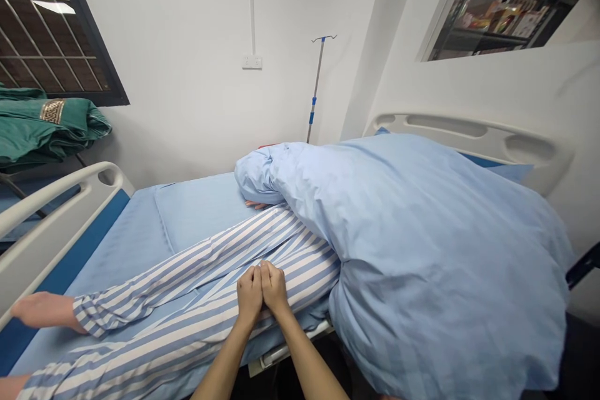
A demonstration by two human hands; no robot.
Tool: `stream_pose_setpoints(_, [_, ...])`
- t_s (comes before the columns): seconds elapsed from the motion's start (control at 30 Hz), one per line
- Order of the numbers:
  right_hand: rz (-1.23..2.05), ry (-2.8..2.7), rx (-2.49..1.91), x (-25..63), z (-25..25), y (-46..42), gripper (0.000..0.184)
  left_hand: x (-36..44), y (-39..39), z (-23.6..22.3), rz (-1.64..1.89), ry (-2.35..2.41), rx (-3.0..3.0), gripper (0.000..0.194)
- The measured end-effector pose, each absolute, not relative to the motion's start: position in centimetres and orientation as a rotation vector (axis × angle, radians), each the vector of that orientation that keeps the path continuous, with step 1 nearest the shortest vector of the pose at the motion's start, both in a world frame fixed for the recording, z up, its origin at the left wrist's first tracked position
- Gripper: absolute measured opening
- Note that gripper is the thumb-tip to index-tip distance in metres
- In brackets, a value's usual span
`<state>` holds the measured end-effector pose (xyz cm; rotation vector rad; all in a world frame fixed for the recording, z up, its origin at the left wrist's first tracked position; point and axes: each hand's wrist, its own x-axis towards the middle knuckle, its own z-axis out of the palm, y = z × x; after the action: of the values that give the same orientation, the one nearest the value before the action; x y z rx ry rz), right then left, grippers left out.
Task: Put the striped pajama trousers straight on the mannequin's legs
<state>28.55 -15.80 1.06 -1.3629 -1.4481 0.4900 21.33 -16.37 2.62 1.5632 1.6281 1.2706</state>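
Quilt (pixel 422 231) bunched toward headboard (pixel 492 136), so striped trousers (pixel 187 326) lie uncovered left of quilt. Left hand (pixel 249 294), right hand (pixel 274 287) curled into fists, side by side over trousers; contact hard to judge. Quilt puffy, smooth, creased at edge; trousers loose, thin-looking. Slim metal drip pole (pixel 318 81) upright behind quilt.

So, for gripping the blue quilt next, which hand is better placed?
Probably the right hand: it is nearer to the main part of the blue quilt. The left hand is beside the right, farther away. Both look closed.
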Motion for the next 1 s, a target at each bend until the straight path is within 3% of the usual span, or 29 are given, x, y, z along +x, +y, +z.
stream_pose_setpoints(0.13, [0.593,-1.300,-1.255,29.0,1.4,-15.6,0.042,23.1,-16.1,4.2,1.356,1.524,1.448,0.037])
stream_pose_setpoints(0.43, [0.640,-1.265,-1.296,29.0,1.5,-15.1,0.041,22.8,-15.5,1.2,1.356,1.624,1.480,0.036])
stream_pose_setpoints(0.67, [0.300,-1.661,-1.506,30.3,3.9,-16.0,0.038,22.9,-15.5,1.4,1.307,1.551,1.576,0.034])
stream_pose_setpoints(1.0, [0.436,-1.430,-1.403,31.2,1.5,-15.2,0.041,24.2,-14.9,2.3,1.290,1.574,1.479,0.035])
